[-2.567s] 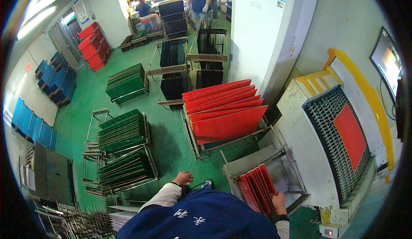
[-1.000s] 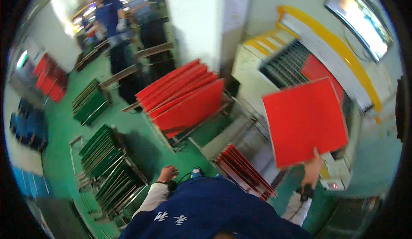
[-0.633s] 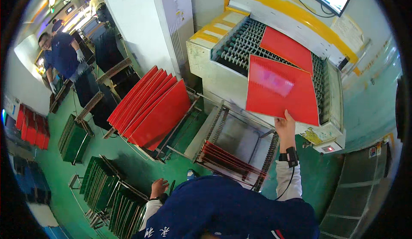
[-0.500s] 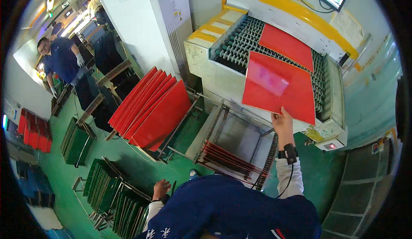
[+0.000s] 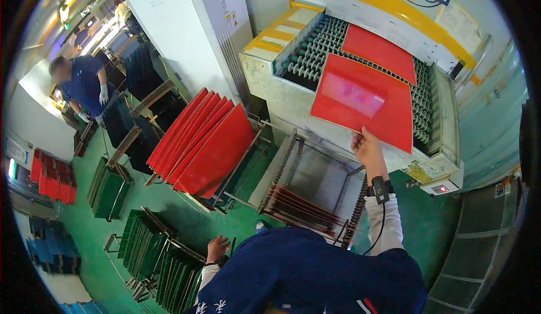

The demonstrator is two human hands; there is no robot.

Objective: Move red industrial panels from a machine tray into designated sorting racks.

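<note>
My right hand [image 5: 369, 149] is closed on the near edge of a flat red panel [image 5: 360, 101], fingers pinching it. The panel is held over the front of a roller conveyor [image 5: 301, 66]. A second red panel [image 5: 380, 53] lies on the rollers behind it, partly covered by the first. My left hand [image 5: 218, 248] hangs low beside my body, empty, its fingers loosely apart. Close to that hand stand green panels [image 5: 174, 277] in a rack. In front of me is a slotted metal rack [image 5: 315, 173] with several red-edged panels [image 5: 301, 209] at its near end.
Left of the slotted rack, several upright red panels [image 5: 211, 145] fill another rack. A white cabinet [image 5: 180, 32] rises beyond it. At the far left a co-worker [image 5: 84, 85] in gloves bends over dark panels. More green panels [image 5: 110, 187] stand on the green floor.
My right hand has moved slightly up and left, and the held panel has shifted with it over the conveyor. The co-worker has bent lower. My left hand stays low.
</note>
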